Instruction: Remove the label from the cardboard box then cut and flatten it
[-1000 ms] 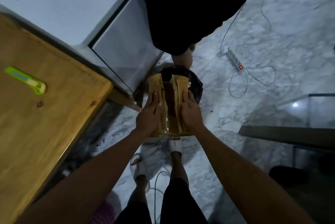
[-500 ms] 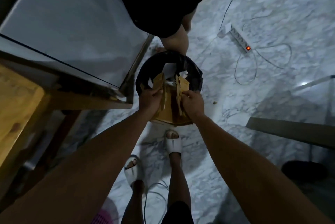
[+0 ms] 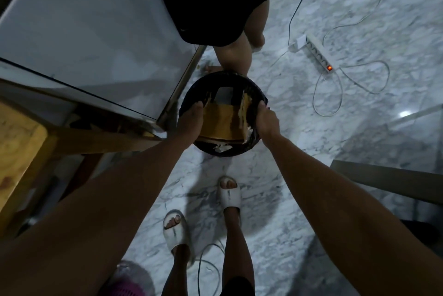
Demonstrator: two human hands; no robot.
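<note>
1. Cardboard (image 3: 219, 120), flattened and brown, lies across the mouth of a round black bin (image 3: 255, 94) on the marble floor (image 3: 299, 128), its torn right edge standing up against the bin's inner wall.
2. Left hand (image 3: 190, 119) rests on the cardboard's left edge, fingers stretched forward and down toward the bin's rim; whether the fingertips curl under the sheet cannot be told in the dim light.
3. Right hand (image 3: 266, 119) sits at the bin's right rim, just outside the cardboard's raised edge, fingers bent downward; whether they hold the sheet or the bin liner cannot be told.
4. Between the two hands the sheet spans nearly the full opening, with a grey patch (image 3: 224, 94) showing at its far end and white scraps (image 3: 221, 148) at the near rim.
5. Below, the person's feet in white slides (image 3: 229, 196) stand on the floor, close to the bin.
6. A second person's bare legs (image 3: 236, 53) stand just beyond the bin.
7. A power strip (image 3: 317, 52) with a lit red switch lies to the right, cables looping around it.
8. A wooden table (image 3: 19, 142) fills the left edge.
</note>
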